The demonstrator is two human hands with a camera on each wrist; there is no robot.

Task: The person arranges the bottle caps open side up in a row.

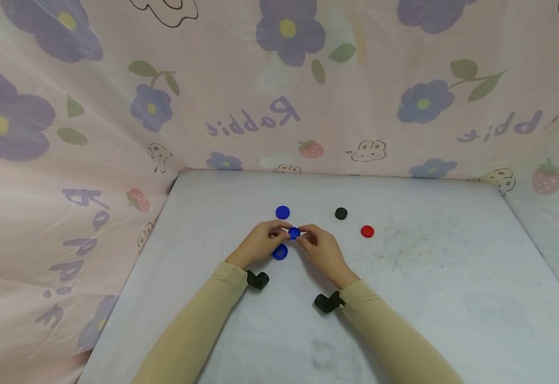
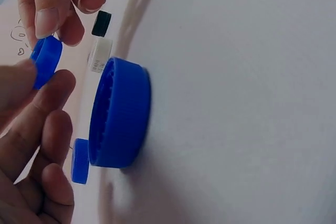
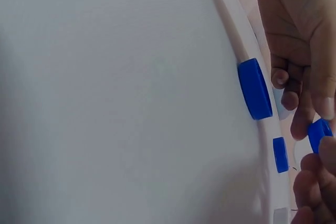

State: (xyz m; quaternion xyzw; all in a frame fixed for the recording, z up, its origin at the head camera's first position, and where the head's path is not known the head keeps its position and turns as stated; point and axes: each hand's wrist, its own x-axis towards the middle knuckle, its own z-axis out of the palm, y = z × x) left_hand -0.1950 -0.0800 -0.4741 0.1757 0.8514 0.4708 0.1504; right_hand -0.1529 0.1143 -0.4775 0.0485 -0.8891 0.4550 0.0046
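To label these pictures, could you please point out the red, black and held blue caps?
Red cap [image 1: 367,231], head view: middle.
Black cap [image 1: 341,213], head view: middle.
Held blue cap [image 2: 50,57], left wrist view: side.

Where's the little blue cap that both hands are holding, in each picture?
Head view: the held cap is a bit below and right of the centre, between the left hand and right hand.
Left wrist view: upper left.
Right wrist view: near the right edge, a bit below halfway.
Shared landmark: the blue cap on the table nearest the person.
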